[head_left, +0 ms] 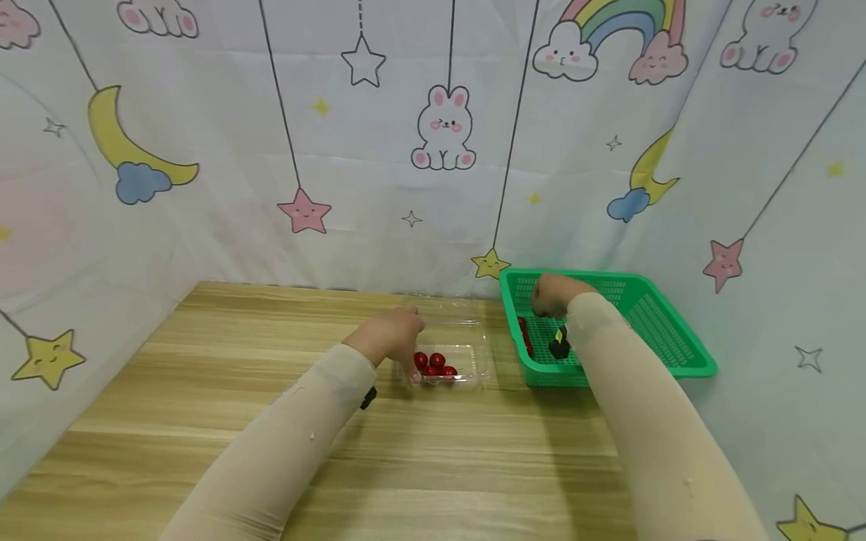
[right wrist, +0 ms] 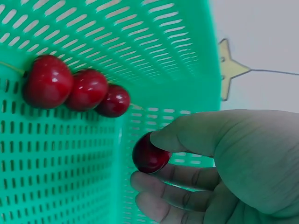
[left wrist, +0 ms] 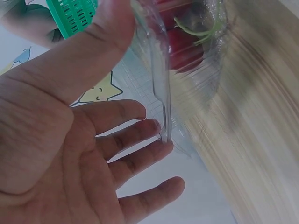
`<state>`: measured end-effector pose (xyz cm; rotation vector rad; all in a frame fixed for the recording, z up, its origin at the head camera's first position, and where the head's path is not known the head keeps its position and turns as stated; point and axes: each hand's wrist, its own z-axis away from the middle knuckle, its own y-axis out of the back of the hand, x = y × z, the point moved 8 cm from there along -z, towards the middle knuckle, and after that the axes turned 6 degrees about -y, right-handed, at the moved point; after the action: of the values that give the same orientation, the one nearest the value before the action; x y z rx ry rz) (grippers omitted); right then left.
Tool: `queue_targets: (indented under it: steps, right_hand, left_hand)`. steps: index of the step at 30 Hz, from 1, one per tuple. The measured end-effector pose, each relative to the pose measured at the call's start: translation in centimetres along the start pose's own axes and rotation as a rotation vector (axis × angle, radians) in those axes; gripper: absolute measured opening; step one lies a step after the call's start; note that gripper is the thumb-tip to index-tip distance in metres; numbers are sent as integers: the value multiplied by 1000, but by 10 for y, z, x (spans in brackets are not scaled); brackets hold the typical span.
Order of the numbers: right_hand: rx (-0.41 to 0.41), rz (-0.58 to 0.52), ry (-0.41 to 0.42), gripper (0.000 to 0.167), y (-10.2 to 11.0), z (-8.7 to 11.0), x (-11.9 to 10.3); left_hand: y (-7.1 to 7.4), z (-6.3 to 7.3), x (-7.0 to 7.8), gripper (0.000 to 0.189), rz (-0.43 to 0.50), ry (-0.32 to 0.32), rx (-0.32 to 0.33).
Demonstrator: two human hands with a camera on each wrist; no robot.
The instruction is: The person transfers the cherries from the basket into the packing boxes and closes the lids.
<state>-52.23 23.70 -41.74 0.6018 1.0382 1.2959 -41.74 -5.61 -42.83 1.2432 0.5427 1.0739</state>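
My right hand (head_left: 556, 294) is inside the green basket (head_left: 616, 276), pinching a dark red cherry (right wrist: 148, 156) between thumb and fingers. Three more cherries (right wrist: 87, 91) lie in a row along the basket wall in the right wrist view. At the left side of a clear plastic box (head_left: 483, 364) is my left hand (head_left: 389, 336), its fingers spread and fairly straight, fingertips at the box's rim. Several red cherries (head_left: 437, 361) sit in the box; a green stem (left wrist: 198, 32) shows in the left wrist view.
The clear box's lid (head_left: 446, 309) is raised back behind it, toward the cloth backdrop (head_left: 379, 248) printed with stars and rabbits. A wood-grain table (head_left: 419, 466) carries box and basket, with the basket on the right against the cloth.
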Motion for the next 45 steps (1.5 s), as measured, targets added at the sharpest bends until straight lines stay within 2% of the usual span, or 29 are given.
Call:
queue_targets:
  steps: [5, 12, 14, 18, 22, 27, 31, 38, 45]
  right_hand:
    - [12, 9, 36, 49, 11, 3, -12]
    - [134, 61, 66, 46, 28, 23, -45]
    - [164, 96, 81, 41, 31, 28, -57]
    - [214, 161, 117, 18, 29, 39, -84]
    - [198, 171, 177, 24, 13, 46, -110]
    - [121, 143, 278, 18, -18, 49, -138]
    - [61, 184, 336, 14, -45, 44, -153]
    - [-32, 213, 390, 4, -83, 34, -162]
    - [-60, 255, 384, 4, -98, 33, -163]
  left_hand:
    - [0, 0, -1, 105, 0, 1, -2]
    - [1, 1, 0, 105, -9, -3, -1]
    - [2, 0, 1, 105, -13, -4, 2]
    - [2, 0, 0, 106, -11, -2, 3]
    - [1, -2, 0, 106, -14, -8, 5]
    - [0, -3, -1, 106, -32, -14, -2]
    - [0, -3, -3, 107, -28, -6, -13]
    - [0, -2, -4, 107, -8, 4, -16]
    - [1, -1, -3, 106, -16, -6, -12]
